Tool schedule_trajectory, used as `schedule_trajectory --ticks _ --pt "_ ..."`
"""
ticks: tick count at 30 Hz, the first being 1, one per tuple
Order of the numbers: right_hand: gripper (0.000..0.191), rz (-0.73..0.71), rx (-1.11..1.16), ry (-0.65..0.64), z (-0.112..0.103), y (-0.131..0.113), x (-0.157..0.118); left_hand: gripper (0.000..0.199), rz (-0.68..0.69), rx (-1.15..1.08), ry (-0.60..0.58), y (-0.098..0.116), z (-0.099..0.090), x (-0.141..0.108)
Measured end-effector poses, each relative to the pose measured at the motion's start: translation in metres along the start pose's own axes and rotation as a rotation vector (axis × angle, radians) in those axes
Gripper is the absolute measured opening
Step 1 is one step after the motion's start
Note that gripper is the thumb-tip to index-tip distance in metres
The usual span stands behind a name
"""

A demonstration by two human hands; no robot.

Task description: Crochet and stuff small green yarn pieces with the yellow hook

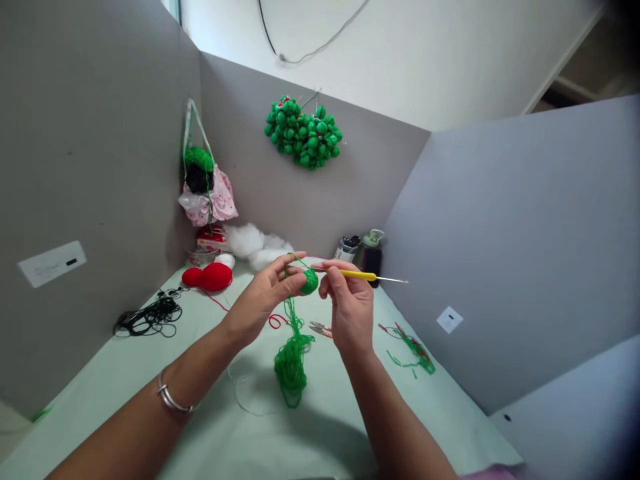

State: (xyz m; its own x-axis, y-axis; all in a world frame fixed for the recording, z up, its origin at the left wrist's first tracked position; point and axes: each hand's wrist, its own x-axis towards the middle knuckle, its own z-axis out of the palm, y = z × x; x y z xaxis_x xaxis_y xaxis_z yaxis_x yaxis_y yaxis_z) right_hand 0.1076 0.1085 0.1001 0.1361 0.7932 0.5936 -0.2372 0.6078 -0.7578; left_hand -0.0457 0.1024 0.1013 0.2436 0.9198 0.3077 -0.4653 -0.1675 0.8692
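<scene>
A small round green crocheted piece (309, 282) is pinched between the thumb and fingers of my left hand (270, 288), with green yarn looped over a raised finger. My right hand (349, 303) grips a crochet hook (360, 274) with a yellow handle. One metal end of the hook meets the top of the green piece; the other points right. Green strands run down from my left hand to a loose skein of green yarn (291, 370) on the table below.
Scissors (321, 329) lie behind my right wrist. Red yarn (214, 277), white stuffing (255, 243) and black cord (153, 315) are at the left and back. Green scraps (416, 350) lie right. Green crocheted balls (305, 133) hang on the partition (370, 173).
</scene>
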Motion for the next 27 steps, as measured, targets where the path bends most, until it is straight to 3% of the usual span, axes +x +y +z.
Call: schedule_trajectory --ticks 4,8,15,27 --pt "0.012 -0.112 -0.073 -0.037 -0.004 0.001 0.007 0.060 0.023 -0.034 -0.029 -0.003 0.008 0.010" --pt "0.013 -0.115 -0.091 -0.073 -0.015 -0.003 0.019 0.048 0.019 -0.059 -0.067 -0.005 0.018 0.014" --pt "0.015 -0.136 -0.081 -0.076 -0.022 -0.013 0.033 0.046 0.051 -0.173 -0.078 -0.004 0.038 0.022" --pt "0.013 -0.124 -0.025 -0.076 -0.021 -0.014 0.033 0.031 0.048 -0.182 -0.081 -0.006 0.036 0.023"
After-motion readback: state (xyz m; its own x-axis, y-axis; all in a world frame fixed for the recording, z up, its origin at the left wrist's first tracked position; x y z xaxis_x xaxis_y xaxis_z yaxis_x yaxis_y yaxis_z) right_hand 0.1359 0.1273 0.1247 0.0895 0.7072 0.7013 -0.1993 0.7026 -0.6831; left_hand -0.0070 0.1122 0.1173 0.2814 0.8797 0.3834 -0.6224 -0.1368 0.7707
